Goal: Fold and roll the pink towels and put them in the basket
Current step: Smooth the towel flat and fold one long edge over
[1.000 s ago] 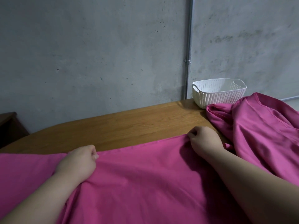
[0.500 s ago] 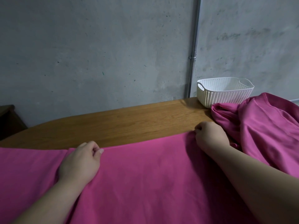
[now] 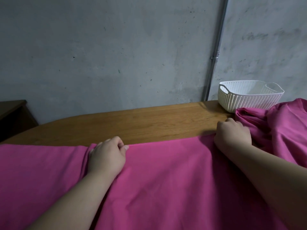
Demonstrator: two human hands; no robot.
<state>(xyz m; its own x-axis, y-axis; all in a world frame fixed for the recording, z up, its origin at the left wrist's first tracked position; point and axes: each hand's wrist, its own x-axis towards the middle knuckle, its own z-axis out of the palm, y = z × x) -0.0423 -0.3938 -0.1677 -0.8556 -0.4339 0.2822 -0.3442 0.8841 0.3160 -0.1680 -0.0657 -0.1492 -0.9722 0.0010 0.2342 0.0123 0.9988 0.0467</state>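
Observation:
A pink towel (image 3: 166, 176) lies spread flat over the near part of the wooden table (image 3: 149, 123). My left hand (image 3: 106, 156) grips its far edge with curled fingers, left of centre. My right hand (image 3: 232, 135) grips the same far edge near the towel's right corner. A heap of more pink towels (image 3: 282, 130) is bunched at the right, touching my right hand. The white perforated basket (image 3: 249, 97) stands behind that heap at the table's far right, and it looks empty.
A grey concrete wall runs right behind the table, with a metal pipe (image 3: 214, 58) going up it beside the basket. A dark wooden piece of furniture (image 3: 13, 117) stands lower at the far left. Bare wood shows between the towel's edge and the wall.
Both hands have shifted to the right along the table with the towel's far edge, and the towel now lies flatter. The view has also swung a little left.

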